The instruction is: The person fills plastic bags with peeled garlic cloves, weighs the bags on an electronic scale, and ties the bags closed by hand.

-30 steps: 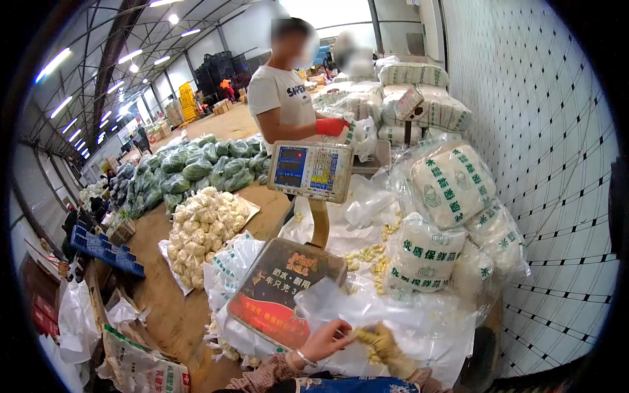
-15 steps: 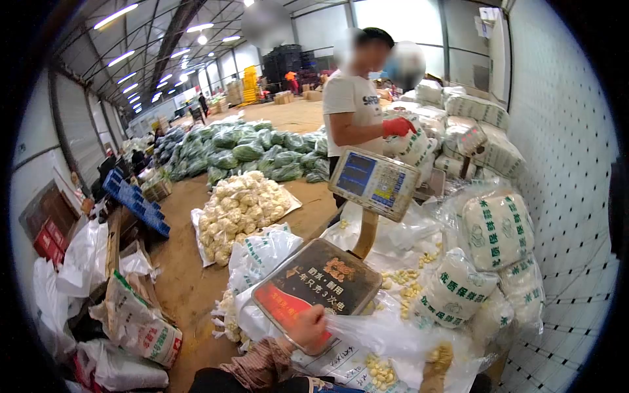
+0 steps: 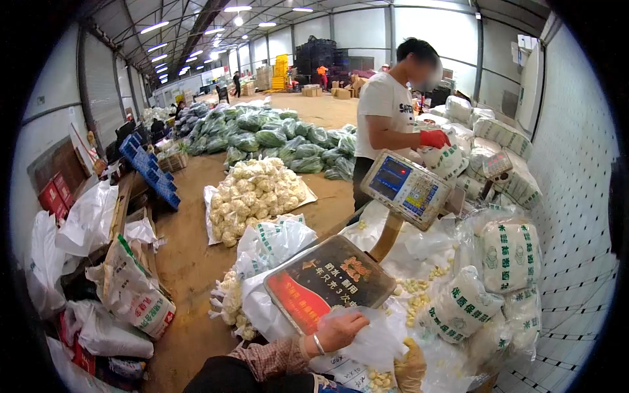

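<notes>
My left hand, with a bracelet at the wrist, is closed on the edge of a clear plastic bag just over the near edge of a scale platform. My right hand, in a tan glove, grips the other side of the bag; the film and the view's edge partly hide its fingers. The scale's display stands on a post behind the platform. Peeled garlic cloves lie below the bag, beside a sheet with handwriting. More loose cloves are scattered right of the scale.
Filled bags with green print are stacked at right along a white wall. A heap of netted garlic bulbs lies ahead on the floor. Green bagged produce is piled beyond it. Across the scale stands a co-worker wearing red gloves.
My hands have come closer together, and the plastic film between them is now bunched rather than stretched. The right hand moved left. The view has swung left, so the scene sits farther right.
</notes>
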A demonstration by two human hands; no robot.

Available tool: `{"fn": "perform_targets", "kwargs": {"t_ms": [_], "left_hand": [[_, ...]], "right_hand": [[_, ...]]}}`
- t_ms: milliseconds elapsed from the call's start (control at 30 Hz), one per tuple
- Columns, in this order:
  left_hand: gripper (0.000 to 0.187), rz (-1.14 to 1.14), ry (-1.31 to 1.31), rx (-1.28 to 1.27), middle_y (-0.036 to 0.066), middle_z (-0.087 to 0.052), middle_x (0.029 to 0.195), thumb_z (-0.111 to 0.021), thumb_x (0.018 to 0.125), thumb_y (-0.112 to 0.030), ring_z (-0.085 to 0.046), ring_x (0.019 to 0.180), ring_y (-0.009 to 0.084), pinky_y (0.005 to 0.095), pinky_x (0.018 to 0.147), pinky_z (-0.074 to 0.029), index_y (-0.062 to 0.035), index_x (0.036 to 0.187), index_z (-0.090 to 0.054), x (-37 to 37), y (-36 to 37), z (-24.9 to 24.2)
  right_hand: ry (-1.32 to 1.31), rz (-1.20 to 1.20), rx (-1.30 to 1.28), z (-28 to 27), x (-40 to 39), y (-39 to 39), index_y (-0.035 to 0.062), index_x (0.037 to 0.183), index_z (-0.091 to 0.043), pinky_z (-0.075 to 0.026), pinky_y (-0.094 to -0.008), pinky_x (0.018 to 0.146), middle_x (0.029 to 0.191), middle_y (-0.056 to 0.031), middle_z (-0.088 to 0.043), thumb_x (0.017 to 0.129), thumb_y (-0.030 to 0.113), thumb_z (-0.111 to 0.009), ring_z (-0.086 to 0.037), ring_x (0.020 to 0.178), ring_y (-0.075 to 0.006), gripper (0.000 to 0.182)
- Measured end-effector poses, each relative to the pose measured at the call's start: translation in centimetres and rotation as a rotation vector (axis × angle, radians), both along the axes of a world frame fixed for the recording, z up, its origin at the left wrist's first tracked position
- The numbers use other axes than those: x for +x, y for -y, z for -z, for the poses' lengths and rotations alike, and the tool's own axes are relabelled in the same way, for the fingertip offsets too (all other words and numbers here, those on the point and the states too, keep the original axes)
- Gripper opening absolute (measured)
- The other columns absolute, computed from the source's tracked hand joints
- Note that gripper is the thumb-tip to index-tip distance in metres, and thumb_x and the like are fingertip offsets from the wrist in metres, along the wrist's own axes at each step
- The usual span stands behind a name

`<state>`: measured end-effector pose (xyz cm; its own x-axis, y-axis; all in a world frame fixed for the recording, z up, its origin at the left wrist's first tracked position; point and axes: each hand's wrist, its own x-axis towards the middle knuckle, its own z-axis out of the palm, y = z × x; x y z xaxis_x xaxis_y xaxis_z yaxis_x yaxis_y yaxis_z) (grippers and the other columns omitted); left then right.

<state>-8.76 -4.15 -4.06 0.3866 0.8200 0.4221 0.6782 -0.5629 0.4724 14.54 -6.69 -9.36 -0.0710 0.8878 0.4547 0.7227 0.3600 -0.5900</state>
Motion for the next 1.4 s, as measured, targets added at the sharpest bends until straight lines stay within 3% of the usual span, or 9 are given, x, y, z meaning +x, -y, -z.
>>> {"fn": "perform_targets", "kwargs": {"t_ms": [33,333,400,567,667,900,1000,1100,1400], "left_hand": [[0.020,-0.015,0.032,-0.002,0.011,-0.054,0.086,-0.047,0.070,0.003,-0.055,0.074,0.0307,0.0352,0.062,-0.045,-0.0028,0.089,-0.050,-0.1,0.6,-1.0],[0.019,0.109,-0.029,-0.522,0.018,-0.057,0.087,-0.045,0.082,-0.014,-0.055,0.084,0.0318,0.0387,0.073,-0.043,-0.0025,0.095,-0.053,-4.5,0.4,-2.1],[0.036,0.844,0.728,-1.194,0.013,-0.054,0.109,-0.043,0.088,-0.027,-0.052,0.101,0.0225,0.0330,0.088,-0.039,0.0020,0.108,-0.050,-4.4,1.4,-2.5],[0.041,0.612,1.659,-0.908,0.011,-0.048,0.116,-0.038,0.090,-0.027,-0.048,0.106,0.0199,0.0326,0.093,-0.037,0.0012,0.119,-0.041,-4.8,-0.9,-7.0],[0.037,0.558,1.864,-0.704,0.008,-0.051,0.112,-0.042,0.089,-0.022,-0.051,0.100,0.0180,0.0327,0.087,-0.043,-0.0010,0.119,-0.040,-8.5,-4.6,-4.4],[0.035,0.196,0.788,-0.538,0.011,-0.053,0.104,-0.046,0.086,-0.013,-0.057,0.086,0.0151,0.0291,0.071,-0.051,0.0007,0.117,-0.041,-13.6,-3.6,-0.2],[0.045,0.140,1.416,-1.025,0.011,-0.053,0.105,-0.055,0.080,-0.012,-0.056,0.089,0.0171,0.0291,0.076,-0.049,0.0006,0.120,-0.038,-14.2,-2.6,-2.2],[0.050,0.060,0.322,-0.222,0.008,-0.055,0.100,-0.065,0.072,-0.012,-0.054,0.093,0.0180,0.0284,0.080,-0.043,-0.0019,0.116,-0.043,-14.2,-2.6,-2.4],[0.038,-0.180,0.960,-0.647,0.005,-0.060,0.076,-0.041,0.088,-0.033,-0.055,0.067,0.0134,0.0251,0.061,-0.046,0.0003,0.096,-0.057,-20.8,-4.2,-0.6]], "right_hand": [[0.208,0.071,0.110,-0.2,0.6,0.0,0.0021,0.105,-0.051,-0.046,-0.0263,0.061,0.076,-0.0053,-0.056,0.079,0.006,-0.052,-0.054,0.068,-0.0140,0.026],[0.367,0.332,0.119,6.5,7.6,-1.3,0.0026,0.103,-0.053,-0.044,-0.0354,0.072,0.089,-0.0173,-0.057,0.075,0.022,-0.058,-0.054,0.083,-0.0327,0.034],[0.294,0.313,0.094,6.9,7.4,-1.2,0.0019,0.102,-0.054,-0.043,-0.0350,0.074,0.090,-0.0173,-0.057,0.076,0.020,-0.057,-0.053,0.085,-0.0320,0.032],[0.353,-0.034,-0.284,2.7,1.6,1.1,-0.0002,0.105,-0.051,-0.043,-0.0334,0.079,0.098,-0.0150,-0.056,0.077,0.014,-0.055,-0.053,0.089,-0.0273,0.031],[-0.697,-0.260,-0.403,0.7,-0.9,1.1,-0.0012,0.108,-0.048,-0.042,-0.0331,0.084,0.104,-0.0121,-0.054,0.079,0.011,-0.055,-0.053,0.093,-0.0236,0.033],[-1.555,-0.162,-0.200,-1.4,-0.4,-3.1,-0.0017,0.117,-0.044,-0.049,-0.0252,0.062,0.079,-0.0061,-0.058,0.086,0.009,-0.042,-0.056,0.073,-0.0145,0.033],[-1.900,0.009,-0.290,-4.8,-3.1,-4.3,-0.0016,0.109,-0.047,-0.048,-0.0222,0.049,0.076,-0.0044,-0.056,0.086,0.014,-0.043,-0.055,0.059,-0.0122,0.029],[-1.937,-0.212,-0.363,-2.7,-3.4,-5.8,-0.0017,0.108,-0.048,-0.046,-0.0197,0.045,0.076,-0.0037,-0.056,0.086,0.014,-0.040,-0.052,0.054,-0.0085,0.028],[-0.464,-0.130,-0.281,-7.4,-12.6,-4.5,0.0046,0.111,-0.049,-0.045,-0.0236,0.054,0.081,-0.0082,-0.059,0.084,0.017,-0.047,-0.056,0.063,-0.0150,0.029]]}}
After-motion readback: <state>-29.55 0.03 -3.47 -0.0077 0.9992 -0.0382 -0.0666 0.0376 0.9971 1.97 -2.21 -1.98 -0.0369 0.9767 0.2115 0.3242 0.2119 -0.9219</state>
